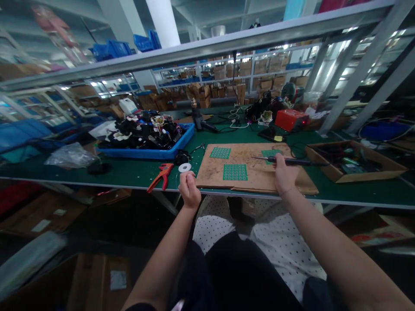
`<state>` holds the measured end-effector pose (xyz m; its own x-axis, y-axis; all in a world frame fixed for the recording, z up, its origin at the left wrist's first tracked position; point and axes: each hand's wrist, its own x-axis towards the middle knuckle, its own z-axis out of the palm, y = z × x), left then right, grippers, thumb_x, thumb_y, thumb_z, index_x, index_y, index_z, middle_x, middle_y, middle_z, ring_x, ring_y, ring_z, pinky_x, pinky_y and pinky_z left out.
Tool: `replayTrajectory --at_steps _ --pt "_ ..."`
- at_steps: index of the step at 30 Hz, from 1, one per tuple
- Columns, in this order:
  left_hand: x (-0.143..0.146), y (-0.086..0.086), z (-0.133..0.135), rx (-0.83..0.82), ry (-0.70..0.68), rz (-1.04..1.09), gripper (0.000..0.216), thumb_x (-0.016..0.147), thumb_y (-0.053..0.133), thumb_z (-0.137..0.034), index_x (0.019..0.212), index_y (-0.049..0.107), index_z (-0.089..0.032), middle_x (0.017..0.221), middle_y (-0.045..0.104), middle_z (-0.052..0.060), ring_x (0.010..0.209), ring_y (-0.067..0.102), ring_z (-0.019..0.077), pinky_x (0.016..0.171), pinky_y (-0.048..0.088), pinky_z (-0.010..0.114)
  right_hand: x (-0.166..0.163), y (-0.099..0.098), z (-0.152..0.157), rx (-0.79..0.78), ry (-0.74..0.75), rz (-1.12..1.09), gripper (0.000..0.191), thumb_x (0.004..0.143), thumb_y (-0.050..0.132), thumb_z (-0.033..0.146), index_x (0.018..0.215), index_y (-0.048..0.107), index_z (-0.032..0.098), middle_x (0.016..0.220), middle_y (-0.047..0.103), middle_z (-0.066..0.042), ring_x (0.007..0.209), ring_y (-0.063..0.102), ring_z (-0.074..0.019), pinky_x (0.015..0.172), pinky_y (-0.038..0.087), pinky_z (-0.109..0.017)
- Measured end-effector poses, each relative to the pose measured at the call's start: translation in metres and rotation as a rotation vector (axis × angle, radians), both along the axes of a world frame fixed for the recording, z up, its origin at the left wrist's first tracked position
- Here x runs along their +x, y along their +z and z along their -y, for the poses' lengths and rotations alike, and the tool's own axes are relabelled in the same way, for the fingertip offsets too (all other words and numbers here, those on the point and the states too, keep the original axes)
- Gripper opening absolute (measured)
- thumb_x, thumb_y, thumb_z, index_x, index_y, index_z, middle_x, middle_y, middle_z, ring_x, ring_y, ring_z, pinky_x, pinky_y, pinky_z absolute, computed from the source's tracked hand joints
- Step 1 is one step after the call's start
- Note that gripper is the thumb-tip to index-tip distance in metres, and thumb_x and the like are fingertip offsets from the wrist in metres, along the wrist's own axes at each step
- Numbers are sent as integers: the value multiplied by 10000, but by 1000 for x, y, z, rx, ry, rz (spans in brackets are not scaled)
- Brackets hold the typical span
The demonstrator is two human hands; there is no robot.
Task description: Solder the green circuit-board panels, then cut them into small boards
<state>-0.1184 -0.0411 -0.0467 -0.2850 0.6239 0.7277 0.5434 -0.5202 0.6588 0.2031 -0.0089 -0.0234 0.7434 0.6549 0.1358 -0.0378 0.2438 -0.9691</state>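
My right hand [284,175] is closed round the black handle of a soldering iron [293,161], whose thin metal tip points left over a scorched wooden board [256,175]. On the board lie three green circuit board panels: one at the front [235,172], one at the back left [220,152], one [269,154] under the iron's tip. My left hand [189,190] is curled into a loose fist at the table's front edge, just left of the board. What it pinches is too thin to make out. A white solder spool [184,167] lies right above it.
Red-handled pliers [161,175] lie left of the spool. A blue tray [147,149] heaped with cables and parts stands at the back left, a clear plastic bag [70,155] beside it. A red box [291,119] sits at the back, an open cardboard box [353,162] at the right.
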Motion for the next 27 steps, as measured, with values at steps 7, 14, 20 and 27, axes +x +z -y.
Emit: replayTrajectory --at_steps 7,14,20,27 --pt "-22 15 -7 78 -3 -207 306 940 561 -365 1140 588 -135 1060 639 71 882 641 165 767 563 353 2 0 0 10 2 -12 309 905 583 381 1112 599 152 1055 642 -51 873 635 -144 751 558 -338" --pt "-54 33 -8 85 -141 -537 424 933 455 -535 958 640 -154 851 671 60 775 642 157 751 522 343 3 0 -2 4 -1 -9 282 902 588 378 1060 611 145 993 648 -37 822 630 -128 720 553 -316" --pt "-22 -25 39 -198 -527 -917 310 884 555 -502 858 672 -217 732 666 8 628 607 96 616 494 240 11 -6 0 -13 -9 1 311 903 585 379 1118 600 155 1077 638 -52 898 633 -154 770 556 -349" --pt "29 -84 2 -612 -331 -966 324 937 566 -339 1208 571 -163 1212 599 97 1026 618 206 871 546 415 9 -3 4 57 -77 -7 196 882 624 330 884 612 134 784 614 23 640 570 -72 593 506 -234"
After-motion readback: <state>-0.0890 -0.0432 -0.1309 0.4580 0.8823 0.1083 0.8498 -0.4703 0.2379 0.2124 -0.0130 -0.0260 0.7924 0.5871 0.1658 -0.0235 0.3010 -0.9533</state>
